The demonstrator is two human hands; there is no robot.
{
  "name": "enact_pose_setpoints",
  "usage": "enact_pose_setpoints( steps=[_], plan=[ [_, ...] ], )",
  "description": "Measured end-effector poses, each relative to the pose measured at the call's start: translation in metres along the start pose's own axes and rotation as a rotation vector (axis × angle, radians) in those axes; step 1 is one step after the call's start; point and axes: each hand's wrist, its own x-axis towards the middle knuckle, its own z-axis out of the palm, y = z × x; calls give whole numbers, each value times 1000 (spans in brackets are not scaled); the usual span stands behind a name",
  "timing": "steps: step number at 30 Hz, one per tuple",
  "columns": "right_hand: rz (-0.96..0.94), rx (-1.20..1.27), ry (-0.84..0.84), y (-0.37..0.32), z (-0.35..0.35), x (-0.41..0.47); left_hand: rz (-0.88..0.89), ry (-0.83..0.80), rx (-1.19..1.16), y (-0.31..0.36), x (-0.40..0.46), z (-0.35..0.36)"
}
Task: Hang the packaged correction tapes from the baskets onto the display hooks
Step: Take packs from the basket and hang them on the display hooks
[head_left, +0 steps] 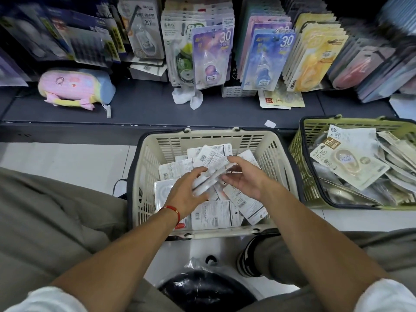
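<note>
- The correction tape packs (211,212) are flat white cards with barcodes and small print, lying back-up and loose in the cream slotted plastic basket (148,176), near centre
- Left hand (186,194) grips a small stack of packs (209,179) over the basket; right hand (243,176) holds its other side, fingers curled
- A green basket (299,154) at right holds more packs, some face-up with clear blisters

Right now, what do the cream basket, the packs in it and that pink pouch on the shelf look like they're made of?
Cream basket: moulded plastic, matt, with slotted walls.
Packs: printed card backs showing barcodes; some seem to have clear plastic blisters.
Pink pouch: soft plush fabric, probably; its surface looks fuzzy and a zip pull hangs off it.
</note>
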Motion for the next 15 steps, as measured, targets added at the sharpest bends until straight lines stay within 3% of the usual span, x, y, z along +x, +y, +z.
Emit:
enact_pose_setpoints(
  steps=[2,3,6,7,9,15],
  plan=[
    [16,-40,19,3,-6,3,-40,39,-40,-3,3,0],
    [0,-189,97,4,-10,6,-86,46,-98,-4,4,-1],
    [-174,-1124,475,14,-39,11,-275,68,-325,-6,7,-6],
    [-195,-1339,507,18,-47,10,-342,71,-409,-6,7,-8],
    [-146,-1452,453,29,-57,7,-436,80,-547,-6,8,-11],
    [-156,-1488,350,21,-58,1,-527,133,-723,-6,11,-15]
  ],
)
